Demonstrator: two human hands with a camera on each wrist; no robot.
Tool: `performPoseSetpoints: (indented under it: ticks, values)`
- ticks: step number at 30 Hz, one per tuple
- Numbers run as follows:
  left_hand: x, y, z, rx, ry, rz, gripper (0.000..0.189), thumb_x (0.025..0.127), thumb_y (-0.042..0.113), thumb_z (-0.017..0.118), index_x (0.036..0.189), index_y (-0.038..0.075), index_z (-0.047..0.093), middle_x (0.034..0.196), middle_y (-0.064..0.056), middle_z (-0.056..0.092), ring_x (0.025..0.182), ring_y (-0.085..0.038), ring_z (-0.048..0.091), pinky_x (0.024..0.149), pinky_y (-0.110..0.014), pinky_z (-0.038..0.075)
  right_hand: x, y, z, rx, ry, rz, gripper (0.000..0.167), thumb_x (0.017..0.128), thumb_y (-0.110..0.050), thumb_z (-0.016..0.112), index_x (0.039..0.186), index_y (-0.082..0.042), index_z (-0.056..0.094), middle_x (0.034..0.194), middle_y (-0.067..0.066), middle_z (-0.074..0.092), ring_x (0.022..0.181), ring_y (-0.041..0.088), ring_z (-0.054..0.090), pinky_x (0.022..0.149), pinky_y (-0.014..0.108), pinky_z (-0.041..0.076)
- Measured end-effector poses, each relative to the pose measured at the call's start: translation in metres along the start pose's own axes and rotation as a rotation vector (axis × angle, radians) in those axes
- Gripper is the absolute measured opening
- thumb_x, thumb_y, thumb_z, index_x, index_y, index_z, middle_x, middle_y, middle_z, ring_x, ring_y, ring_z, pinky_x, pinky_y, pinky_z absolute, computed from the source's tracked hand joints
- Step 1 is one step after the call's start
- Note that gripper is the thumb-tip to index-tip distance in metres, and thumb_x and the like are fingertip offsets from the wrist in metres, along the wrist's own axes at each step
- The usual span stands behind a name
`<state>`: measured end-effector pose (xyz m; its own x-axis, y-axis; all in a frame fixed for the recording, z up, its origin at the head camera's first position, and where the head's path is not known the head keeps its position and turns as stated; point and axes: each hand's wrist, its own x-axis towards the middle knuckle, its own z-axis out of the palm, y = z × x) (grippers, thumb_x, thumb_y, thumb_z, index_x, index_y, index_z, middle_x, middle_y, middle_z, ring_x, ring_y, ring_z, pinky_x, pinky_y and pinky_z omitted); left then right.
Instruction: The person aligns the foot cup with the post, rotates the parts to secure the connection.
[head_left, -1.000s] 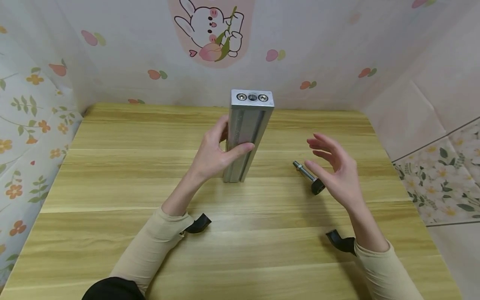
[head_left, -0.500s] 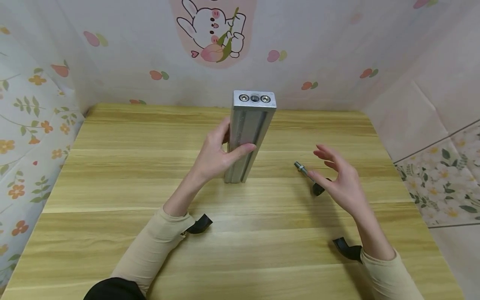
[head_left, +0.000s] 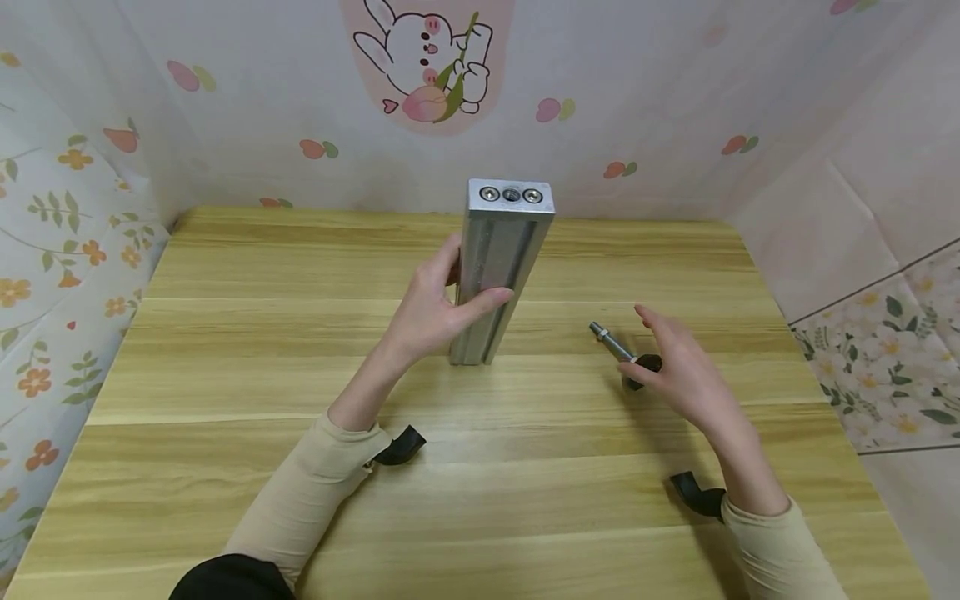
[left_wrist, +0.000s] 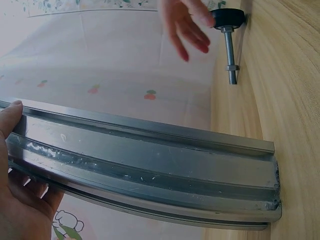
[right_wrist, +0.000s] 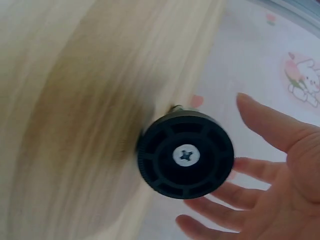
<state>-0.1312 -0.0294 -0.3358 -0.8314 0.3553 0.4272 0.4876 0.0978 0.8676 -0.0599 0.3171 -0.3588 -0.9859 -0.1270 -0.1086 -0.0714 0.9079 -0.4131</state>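
Note:
My left hand (head_left: 435, 312) grips an aluminium profile (head_left: 498, 258) that stands upright on the wooden table, thumb across its near face. Its top end plate (head_left: 511, 194) carries two screws with a threaded hole between them. To the right lies a levelling foot (head_left: 617, 343), a threaded bolt with a nut and a round black base. Over that base my right hand (head_left: 686, 371) hovers with fingers spread and thumb apart, holding nothing. The right wrist view shows the underside of the black base (right_wrist: 185, 155), a cross-head screw at its centre, with fingers (right_wrist: 220, 212) close beside it.
The wooden table (head_left: 300, 367) runs back to a printed fabric curtain (head_left: 255, 108) with a rabbit picture. Floral fabric (head_left: 67, 275) hangs along the left side, and a patterned panel (head_left: 892, 358) borders the right. Black wrist-mount pieces (head_left: 401, 446) jut from both sleeves.
My right hand has moved slightly right and lowered toward the levelling foot's black base. The left hand keeps its hold on the profile.

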Motion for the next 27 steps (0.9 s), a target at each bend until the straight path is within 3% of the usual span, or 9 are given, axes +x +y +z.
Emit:
performPoseSetpoints:
  ticks: [6,14,27]
  values:
    - [0.000,0.000,0.001,0.005,0.003,-0.006,0.056,0.086,0.012,0.080,0.134,0.001,0.053,0.111,-0.017,0.072,0.095,-0.024,0.070,0.082,-0.036,0.059,0.002,0.007,0.005,-0.058,-0.079,0.033,0.097,0.091,-0.031,0.079,0.164,-0.006,0.020,0.154,0.040,0.038,0.139,0.059,0.038,0.106,0.075,0.037]
    - [0.001,0.000,0.002,0.007,0.003,0.009,0.056,0.086,0.008,0.080,0.133,-0.001,0.052,0.112,-0.018,0.071,0.095,-0.025,0.071,0.082,-0.036,0.059,0.002,0.009,0.009,-0.086,-0.141,0.049,0.100,0.088,-0.037,0.081,0.162,-0.003,0.023,0.152,0.040,0.039,0.137,0.060,0.040,0.106,0.074,0.038]
    - [0.000,0.000,0.001,0.004,0.003,-0.009,0.055,0.087,0.009,0.079,0.134,-0.001,0.052,0.112,-0.017,0.071,0.096,-0.025,0.070,0.082,-0.036,0.058,-0.001,0.013,0.010,-0.125,-0.156,0.068,0.076,0.089,-0.040,0.079,0.144,0.004,0.050,0.135,0.037,0.055,0.120,0.053,0.056,0.090,0.066,0.049]
